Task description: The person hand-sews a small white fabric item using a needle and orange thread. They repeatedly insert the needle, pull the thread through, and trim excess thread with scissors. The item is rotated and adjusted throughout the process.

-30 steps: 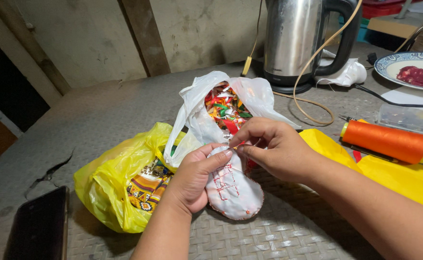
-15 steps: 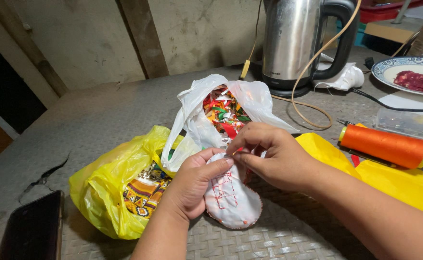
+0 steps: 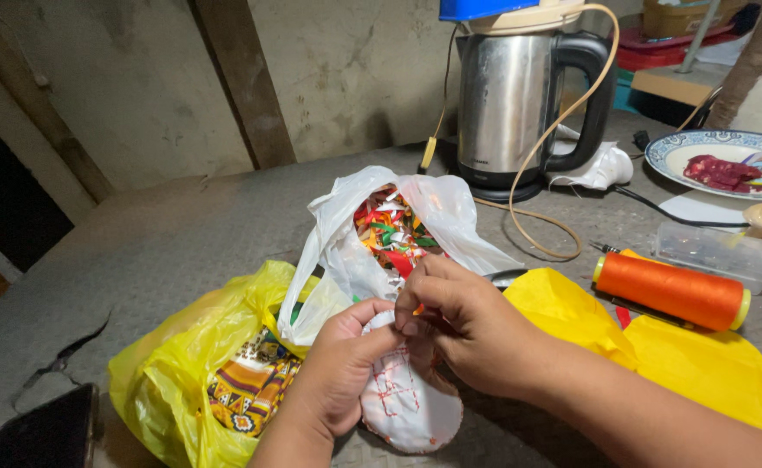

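Inside white bag [image 3: 450, 208], colourful scraps [image 3: 387, 232]

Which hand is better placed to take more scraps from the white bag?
Right, probably. The right hand has its fingertips pinched at the top edge of the white stitched pad, just below the open mouth of the white bag. The left hand is wrapped around the pad, supporting it.

scrap bag [image 3: 390, 230] behind stitched pad [image 3: 407, 403], kettle [image 3: 511, 95] farther back, thread spool [image 3: 671, 290] right, probably phone [image 3: 39, 433] left
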